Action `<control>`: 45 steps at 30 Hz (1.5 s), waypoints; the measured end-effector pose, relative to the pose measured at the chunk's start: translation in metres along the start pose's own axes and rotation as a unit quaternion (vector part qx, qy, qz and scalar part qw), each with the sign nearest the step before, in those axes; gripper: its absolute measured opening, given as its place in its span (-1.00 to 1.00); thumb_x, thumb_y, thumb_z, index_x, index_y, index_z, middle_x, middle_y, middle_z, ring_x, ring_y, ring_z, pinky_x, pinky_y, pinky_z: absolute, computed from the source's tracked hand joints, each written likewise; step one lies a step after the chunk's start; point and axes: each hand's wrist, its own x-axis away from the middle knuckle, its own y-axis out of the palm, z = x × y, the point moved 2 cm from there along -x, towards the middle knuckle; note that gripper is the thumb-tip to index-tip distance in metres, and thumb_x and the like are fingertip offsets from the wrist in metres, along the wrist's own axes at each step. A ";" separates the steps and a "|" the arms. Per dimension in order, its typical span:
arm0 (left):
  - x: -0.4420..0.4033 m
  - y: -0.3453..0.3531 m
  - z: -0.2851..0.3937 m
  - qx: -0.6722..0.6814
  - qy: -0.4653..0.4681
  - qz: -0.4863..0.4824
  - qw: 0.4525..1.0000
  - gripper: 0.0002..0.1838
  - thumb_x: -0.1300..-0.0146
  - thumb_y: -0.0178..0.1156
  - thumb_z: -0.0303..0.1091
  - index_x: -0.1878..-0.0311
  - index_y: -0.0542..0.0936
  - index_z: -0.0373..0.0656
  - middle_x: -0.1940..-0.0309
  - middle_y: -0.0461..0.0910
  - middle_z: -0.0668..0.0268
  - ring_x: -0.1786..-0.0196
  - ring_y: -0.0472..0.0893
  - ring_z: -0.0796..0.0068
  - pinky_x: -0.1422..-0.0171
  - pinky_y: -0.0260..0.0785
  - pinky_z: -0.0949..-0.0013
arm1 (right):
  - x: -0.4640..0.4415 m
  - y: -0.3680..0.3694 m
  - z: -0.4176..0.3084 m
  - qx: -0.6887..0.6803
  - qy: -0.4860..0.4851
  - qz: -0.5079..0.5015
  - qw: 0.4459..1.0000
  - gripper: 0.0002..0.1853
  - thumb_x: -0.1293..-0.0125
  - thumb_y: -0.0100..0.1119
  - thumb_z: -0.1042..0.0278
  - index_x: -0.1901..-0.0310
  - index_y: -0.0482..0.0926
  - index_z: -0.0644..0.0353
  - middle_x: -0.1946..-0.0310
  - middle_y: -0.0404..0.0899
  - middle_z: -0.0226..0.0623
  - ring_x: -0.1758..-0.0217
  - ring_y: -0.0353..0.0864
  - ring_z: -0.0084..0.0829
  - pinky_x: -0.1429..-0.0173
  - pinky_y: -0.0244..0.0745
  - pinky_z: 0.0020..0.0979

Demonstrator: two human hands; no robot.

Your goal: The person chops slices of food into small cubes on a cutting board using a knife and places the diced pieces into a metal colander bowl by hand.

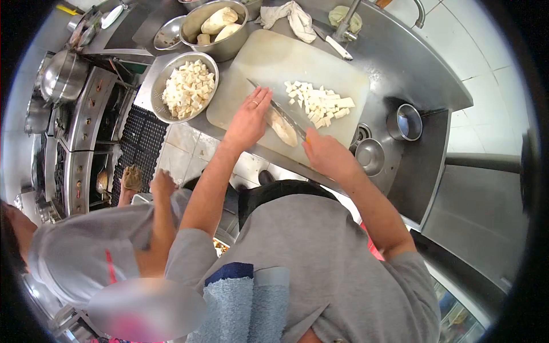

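My right hand (331, 155) is closed around the handle of a kitchen knife (291, 121), whose long blade slants up and left across the cutting board (269, 51). Under and beside the blade lies a long, pale peeled root vegetable (281, 128). My left hand (250, 117), fingers together, presses over the vegetable's upper end beside the blade; its fingertips hide that contact. Right of the knife, a pile of pale cubes (323, 104) is spread on the board.
At the board's left stands a metal colander (157, 94) heaped with cubes; behind it, a metal pot (231, 44) holds peeled roots. A second knife (338, 48) and cloth (289, 17) lie near the faucet (344, 31). Bowls sit in the sink (394, 163). A co-worker (97, 246) stands at left.
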 end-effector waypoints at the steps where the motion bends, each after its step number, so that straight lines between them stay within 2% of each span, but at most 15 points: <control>1: -0.002 -0.003 0.000 -0.003 0.006 0.009 1.000 -0.28 -0.07 0.04 -0.69 -0.42 0.35 -0.39 -0.43 0.37 -0.11 -0.54 0.27 -0.10 -0.62 0.16 0.03 | -0.001 -0.008 -0.003 -0.007 0.003 -0.002 1.000 -0.76 -0.49 0.05 0.27 0.04 0.33 0.28 0.41 0.61 0.21 0.26 0.62 0.29 0.15 0.46 0.21; 9: 0.002 -0.003 -0.005 0.001 0.010 0.021 1.000 -0.30 -0.04 0.06 -0.70 -0.38 0.41 -0.39 -0.39 0.43 -0.09 -0.50 0.34 -0.10 -0.59 0.20 0.03 | -0.011 0.004 0.004 -0.009 0.001 -0.024 1.000 -0.75 -0.51 0.05 0.25 0.05 0.31 0.27 0.42 0.61 0.21 0.28 0.62 0.28 0.17 0.45 0.20; 14: 0.000 -0.007 -0.010 0.005 0.002 0.003 1.000 -0.25 -0.02 0.04 -0.72 -0.42 0.37 -0.36 -0.43 0.38 -0.08 -0.54 0.29 -0.06 -0.62 0.17 0.06 | -0.009 -0.012 -0.011 -0.007 0.006 -0.039 0.999 -0.76 -0.51 0.04 0.27 0.05 0.31 0.27 0.46 0.59 0.23 0.31 0.61 0.28 0.21 0.44 0.20; 17: 0.001 -0.008 -0.010 0.009 -0.006 -0.009 1.000 -0.24 -0.03 0.04 -0.73 -0.44 0.35 -0.35 -0.45 0.36 -0.07 -0.56 0.26 -0.04 -0.64 0.16 0.08 | -0.007 -0.022 -0.018 0.001 -0.014 -0.034 0.999 -0.76 -0.52 -0.01 0.27 0.08 0.32 0.30 0.46 0.60 0.23 0.30 0.64 0.28 0.19 0.53 0.20; 23: 0.004 -0.004 -0.009 0.019 -0.006 0.006 1.000 -0.29 -0.05 0.04 -0.72 -0.39 0.40 -0.36 -0.42 0.41 -0.05 -0.54 0.30 -0.06 -0.61 0.19 0.08 | -0.010 -0.006 -0.007 -0.009 -0.009 -0.029 0.999 -0.77 -0.52 -0.01 0.27 0.10 0.32 0.31 0.48 0.58 0.25 0.31 0.63 0.29 0.21 0.53 0.19; 29: 0.004 -0.002 -0.009 0.009 -0.004 0.012 1.000 -0.31 -0.06 0.04 -0.71 -0.37 0.43 -0.36 -0.40 0.43 -0.05 -0.53 0.31 -0.05 -0.60 0.20 0.07 | -0.016 0.024 0.010 -0.008 -0.006 -0.007 1.000 -0.78 -0.51 -0.01 0.26 0.09 0.34 0.28 0.43 0.61 0.23 0.31 0.63 0.30 0.21 0.48 0.23; 32: -0.001 -0.001 -0.012 -0.018 0.005 0.001 1.000 -0.30 -0.05 0.04 -0.71 -0.38 0.41 -0.36 -0.40 0.42 -0.05 -0.53 0.31 -0.05 -0.60 0.20 0.07 | -0.022 0.030 0.021 -0.067 -0.014 0.014 0.998 -0.77 -0.52 0.04 0.26 0.08 0.33 0.27 0.45 0.56 0.23 0.30 0.58 0.31 0.24 0.42 0.16; 35: -0.006 0.003 -0.016 -0.020 0.009 -0.004 1.000 -0.29 -0.05 0.04 -0.72 -0.40 0.40 -0.36 -0.41 0.41 -0.05 -0.54 0.30 -0.05 -0.61 0.19 0.07 | -0.027 0.020 0.029 -0.061 -0.016 0.000 0.998 -0.77 -0.52 0.04 0.25 0.06 0.34 0.26 0.41 0.58 0.22 0.28 0.58 0.30 0.22 0.42 0.13; 41: -0.003 -0.022 -0.010 0.017 0.000 0.012 1.000 -0.20 -0.01 -0.03 -0.78 -0.46 0.35 -0.33 -0.48 0.34 -0.06 -0.58 0.23 -0.05 -0.63 0.17 0.06 | -0.015 -0.006 -0.009 -0.037 -0.012 -0.003 0.999 -0.76 -0.53 0.03 0.26 0.06 0.34 0.28 0.41 0.60 0.19 0.26 0.62 0.24 0.20 0.44 0.11; 45: 0.004 -0.020 -0.011 0.009 0.009 0.000 1.000 -0.19 0.00 -0.06 -0.79 -0.47 0.34 -0.32 -0.49 0.32 -0.06 -0.58 0.23 -0.08 -0.62 0.18 0.06 | -0.009 0.002 -0.011 -0.022 -0.013 0.002 1.000 -0.76 -0.53 0.03 0.25 0.05 0.33 0.27 0.46 0.59 0.18 0.28 0.62 0.26 0.22 0.44 0.15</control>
